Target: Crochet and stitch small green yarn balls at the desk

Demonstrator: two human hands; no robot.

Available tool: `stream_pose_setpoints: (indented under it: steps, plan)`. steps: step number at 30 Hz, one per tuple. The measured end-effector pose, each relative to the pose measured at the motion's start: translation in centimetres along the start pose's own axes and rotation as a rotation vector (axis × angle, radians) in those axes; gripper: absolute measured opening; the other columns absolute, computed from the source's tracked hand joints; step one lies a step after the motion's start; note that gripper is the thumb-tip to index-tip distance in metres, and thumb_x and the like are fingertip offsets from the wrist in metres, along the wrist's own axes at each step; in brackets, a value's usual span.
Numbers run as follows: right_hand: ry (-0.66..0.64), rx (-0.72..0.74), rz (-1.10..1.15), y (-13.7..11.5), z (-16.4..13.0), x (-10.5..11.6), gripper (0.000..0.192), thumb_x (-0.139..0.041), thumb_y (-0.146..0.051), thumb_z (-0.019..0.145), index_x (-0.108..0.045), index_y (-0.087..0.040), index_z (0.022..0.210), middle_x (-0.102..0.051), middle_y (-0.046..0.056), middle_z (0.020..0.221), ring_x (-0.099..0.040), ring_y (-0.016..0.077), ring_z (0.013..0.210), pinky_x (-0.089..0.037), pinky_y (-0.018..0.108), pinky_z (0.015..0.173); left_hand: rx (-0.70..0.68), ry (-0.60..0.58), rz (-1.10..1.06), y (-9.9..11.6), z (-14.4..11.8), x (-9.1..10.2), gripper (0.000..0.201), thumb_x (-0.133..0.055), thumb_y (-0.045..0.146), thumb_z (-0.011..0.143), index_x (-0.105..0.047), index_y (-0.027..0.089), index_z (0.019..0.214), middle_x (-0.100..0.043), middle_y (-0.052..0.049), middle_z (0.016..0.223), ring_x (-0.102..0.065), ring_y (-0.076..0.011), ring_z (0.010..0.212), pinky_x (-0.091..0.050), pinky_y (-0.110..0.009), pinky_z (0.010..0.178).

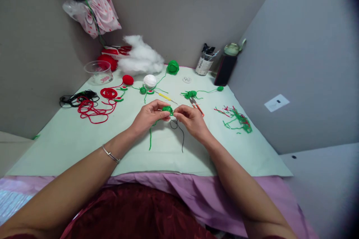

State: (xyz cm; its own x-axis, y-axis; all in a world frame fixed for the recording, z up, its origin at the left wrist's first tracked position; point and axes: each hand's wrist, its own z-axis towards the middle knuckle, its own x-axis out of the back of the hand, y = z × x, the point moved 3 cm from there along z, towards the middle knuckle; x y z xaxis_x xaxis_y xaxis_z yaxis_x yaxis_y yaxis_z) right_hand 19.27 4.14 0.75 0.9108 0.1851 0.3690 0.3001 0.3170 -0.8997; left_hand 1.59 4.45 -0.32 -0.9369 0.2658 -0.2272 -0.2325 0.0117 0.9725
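Light was even, soft, approx. overhead; no hard glare. Table [70, 138] read bright, colours clean. Faint shadow lay under left hand [148, 116] and right hand [190, 119], w/ soft edges. Strong wide-angle bend: walls bowed, forearms stretched at bottom. Dark vignette at right edge & top-right corner. Centre sharp; corners softer, slightly smeared.

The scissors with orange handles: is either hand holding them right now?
No, the scissors lie on the table just beyond the right hand, while both it and the left hand pinch a small green crochet piece.
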Motion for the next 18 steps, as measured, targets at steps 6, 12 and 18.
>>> stream_pose_setpoints:
  steps: [6, 12, 18]
  plan:
    - [0.0, 0.093, -0.038, -0.5, -0.1, 0.5, 0.014, -0.065, -0.027, 0.088, -0.074, -0.019, 0.094, -0.065, 0.003, 0.082, -0.052, 0.0124, 0.068, -0.04, 0.027, 0.064, 0.003, -0.021, -0.055, 0.0, 0.1, 0.2, 0.036, -0.085, 0.032, 0.073, -0.07, 0.016, 0.101, -0.07, -0.001, 0.09, -0.07, -0.0147, 0.075, -0.056, -0.034, 0.081]
    - [-0.035, 0.048, 0.093, -0.6, 0.0, 0.7, 0.019, -0.071, -0.036, 0.084, -0.076, -0.019, 0.091, -0.066, 0.003, 0.083, -0.052, 0.0125, 0.069, -0.042, 0.028, 0.064, 0.072, -0.09, -0.127, 0.2, 0.1, 0.3, 0.034, -0.087, 0.031, 0.071, -0.07, 0.017, 0.098, -0.07, -0.001, 0.088, -0.068, -0.0136, 0.074, -0.056, -0.033, 0.081]
    - [-0.063, -0.048, 0.323, -0.2, 0.2, -0.3, 0.029, -0.077, -0.044, 0.078, -0.071, -0.016, 0.084, -0.058, -0.002, 0.066, -0.044, 0.0094, 0.058, -0.037, 0.025, 0.055, 0.051, -0.09, -0.164, 0.1, 0.1, 0.1, 0.035, -0.087, 0.03, 0.07, -0.071, 0.017, 0.098, -0.07, 0.0, 0.086, -0.068, -0.0127, 0.073, -0.056, -0.03, 0.076]
